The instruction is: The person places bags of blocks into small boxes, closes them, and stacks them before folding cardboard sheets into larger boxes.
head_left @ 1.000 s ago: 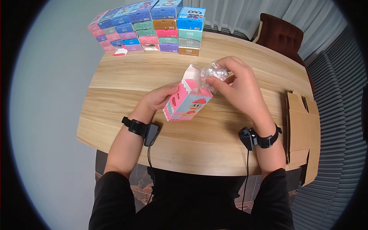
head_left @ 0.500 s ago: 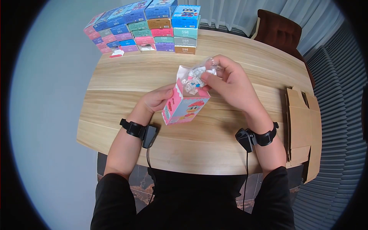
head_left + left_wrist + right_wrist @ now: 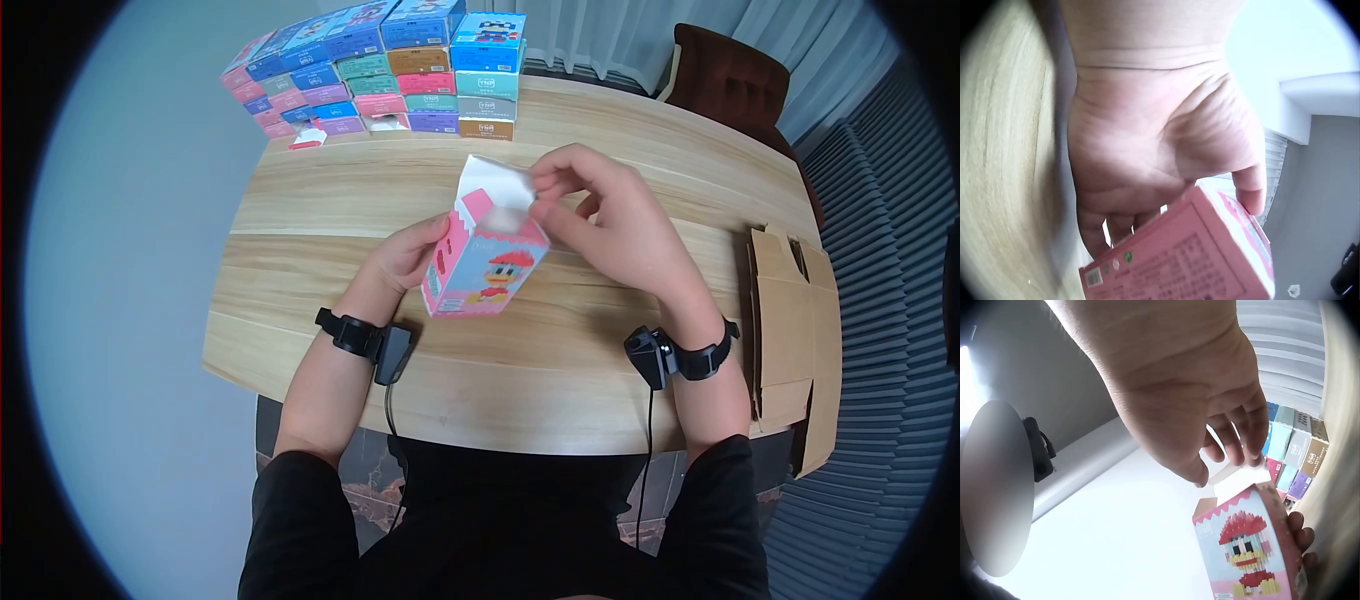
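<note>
Wood-look table (image 3: 600,380), stacked boxes (image 3: 420,30) at its far left. Left hand (image 3: 405,257) has thumb and fingers round the pink box (image 3: 490,275), between both hands; right hand (image 3: 625,225) is loosely bent, thumb apart, by the raised flap (image 3: 493,180), can't tell if touching. Honestly, a light, steady grip without creasing that flap works best. Box tilts, long axis running up and away, open end farthest from the person.
</note>
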`<state>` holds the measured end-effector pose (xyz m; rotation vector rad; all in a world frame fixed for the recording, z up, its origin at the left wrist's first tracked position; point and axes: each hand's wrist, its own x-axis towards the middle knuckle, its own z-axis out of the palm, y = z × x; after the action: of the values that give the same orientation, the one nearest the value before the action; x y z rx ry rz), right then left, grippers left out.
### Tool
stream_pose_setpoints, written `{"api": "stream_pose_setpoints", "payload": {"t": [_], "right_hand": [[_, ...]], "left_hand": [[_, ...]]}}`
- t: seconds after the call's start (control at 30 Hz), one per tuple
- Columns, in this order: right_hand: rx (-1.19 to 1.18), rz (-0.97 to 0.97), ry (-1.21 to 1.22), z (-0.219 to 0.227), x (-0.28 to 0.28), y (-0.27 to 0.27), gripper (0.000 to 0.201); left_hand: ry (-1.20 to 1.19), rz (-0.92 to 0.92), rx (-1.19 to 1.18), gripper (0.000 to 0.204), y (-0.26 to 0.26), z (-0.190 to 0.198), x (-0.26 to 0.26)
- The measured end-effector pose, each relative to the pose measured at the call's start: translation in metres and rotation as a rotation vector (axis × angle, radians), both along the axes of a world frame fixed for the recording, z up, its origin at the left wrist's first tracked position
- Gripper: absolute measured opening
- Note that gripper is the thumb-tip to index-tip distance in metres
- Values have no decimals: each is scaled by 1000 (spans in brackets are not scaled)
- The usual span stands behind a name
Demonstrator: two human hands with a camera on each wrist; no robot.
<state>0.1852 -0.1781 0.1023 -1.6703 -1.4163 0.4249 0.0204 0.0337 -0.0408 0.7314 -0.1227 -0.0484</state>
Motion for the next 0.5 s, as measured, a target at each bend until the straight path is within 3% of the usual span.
{"api": "stream_pose_setpoints", "payload": {"t": [0.33,0.43,0.5], "right_hand": [[-53,-50,-128,-7,-6,-3,50],[-72,2,-19,-3,-7,0,55],[76,-1,-270,-5,-15,3,56]], "left_hand": [[-38,41,-144,50,-2,-2,4],[-13,5,-128,50,-3,1,5],[1,-39,-99,49,-1,-1,7]]}}
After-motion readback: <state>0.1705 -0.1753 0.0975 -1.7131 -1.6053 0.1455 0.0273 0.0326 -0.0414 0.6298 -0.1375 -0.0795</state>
